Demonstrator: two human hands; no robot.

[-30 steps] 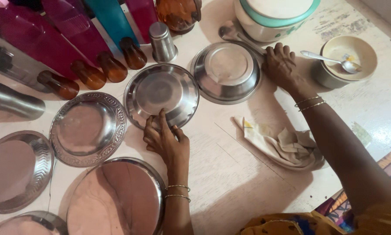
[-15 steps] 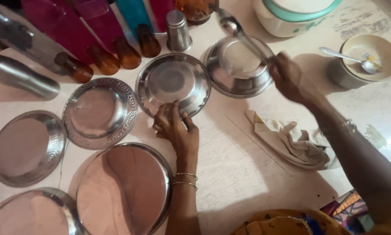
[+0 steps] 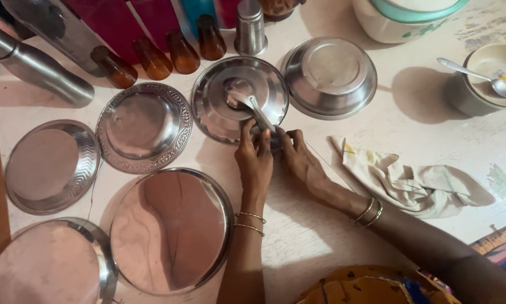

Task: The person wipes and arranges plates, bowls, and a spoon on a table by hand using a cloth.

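The steel plate (image 3: 240, 98) and the ladle (image 3: 247, 101) lying on it are shiny, smooth metal. The bowl (image 3: 329, 76) beside them is duller metal. The cloth (image 3: 416, 183) looks soft and crumpled. The tabletop (image 3: 331, 236) is pale, matt and scratched.
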